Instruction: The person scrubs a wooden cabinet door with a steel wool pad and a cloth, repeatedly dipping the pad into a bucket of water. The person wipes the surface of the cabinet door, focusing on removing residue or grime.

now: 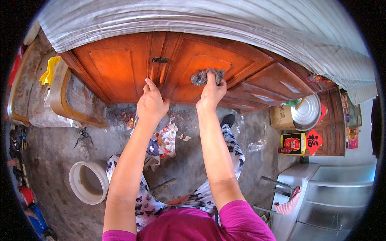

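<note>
A scouring pad, grey and wiry, is pressed flat against the raised panel of the right cabinet door by the right hand. The fingers are curled over the near edge of the pad and hold it against the wood. The left hand is laid on the lower edge of the left cabinet door, beside the seam between the two doors; its fingers are extended and hold nothing (one finger points up along the seam).

The step in hand is judged to be the scrubbing of the orange-brown door panel, with the left hand used as a brace. For the next stroke, steady pressure across the panel is likely to be called for, and the pad would have to be kept flat so that the moulded edges are reached.

A small metal latch is seen at the top of the seam. On the floor, a white bucket with murky water stands to the near left, and crumpled wrappers lie between the knees and the cabinet. A lidded metal pot rests on a cardboard box to the right.

The palm side of the right hand is hidden, so the grip beneath the pad cannot be made out. Whether the door surface is wet cannot be told. The counter above is covered by a pale sheet, and its top is cut off.
</note>
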The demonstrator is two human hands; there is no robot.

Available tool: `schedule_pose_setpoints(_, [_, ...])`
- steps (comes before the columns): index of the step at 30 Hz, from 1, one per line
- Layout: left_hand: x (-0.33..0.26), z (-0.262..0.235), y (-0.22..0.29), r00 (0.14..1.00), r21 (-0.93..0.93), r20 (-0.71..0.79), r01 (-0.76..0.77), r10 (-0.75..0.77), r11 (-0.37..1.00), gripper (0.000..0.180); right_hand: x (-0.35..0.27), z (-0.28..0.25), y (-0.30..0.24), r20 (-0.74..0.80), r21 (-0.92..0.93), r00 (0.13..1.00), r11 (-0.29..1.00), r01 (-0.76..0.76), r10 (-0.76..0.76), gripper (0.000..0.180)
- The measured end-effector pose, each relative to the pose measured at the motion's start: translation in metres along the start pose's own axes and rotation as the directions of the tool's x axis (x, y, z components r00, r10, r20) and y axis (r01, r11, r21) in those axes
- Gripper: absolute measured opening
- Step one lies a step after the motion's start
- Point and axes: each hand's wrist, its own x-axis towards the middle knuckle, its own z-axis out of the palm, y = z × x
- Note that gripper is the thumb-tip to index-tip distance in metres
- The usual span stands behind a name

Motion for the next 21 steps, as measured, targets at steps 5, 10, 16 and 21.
schedule_pose_setpoints(5, [0.003, 0.002, 0.006, 1.000, -0.011, -0.012, -0.017, 0.017, 1.000, 0.094, 0.020, -0.009, 0.026, 0.009, -0.065, 0.990, 0.987, 0.144, -0.144, 0.023])
schedule_pose_setpoints(10, [0.000, 0.004, -0.001, 1.000, -0.007, -0.013, -0.011, 0.011, 1.000, 0.094, 0.005, -0.001, 0.003, 0.030, -0.015, 0.998, 0.998, 0.061, -0.060, 0.028])
schedule_pose_setpoints(16, [0.001, -0.001, 0.006, 1.000, -0.010, 0.006, -0.010, 0.011, 1.000, 0.093, 0.011, -0.017, 0.034, -0.005, -0.077, 0.992, 0.989, 0.128, -0.129, 0.026])
schedule_pose_setpoints(21, [0.001, -0.001, 0.000, 1.000, 0.011, -0.020, -0.019, 0.019, 1.000, 0.092, 0.008, -0.005, 0.016, 0.013, -0.103, 0.980, 0.975, 0.197, -0.196, 0.027])
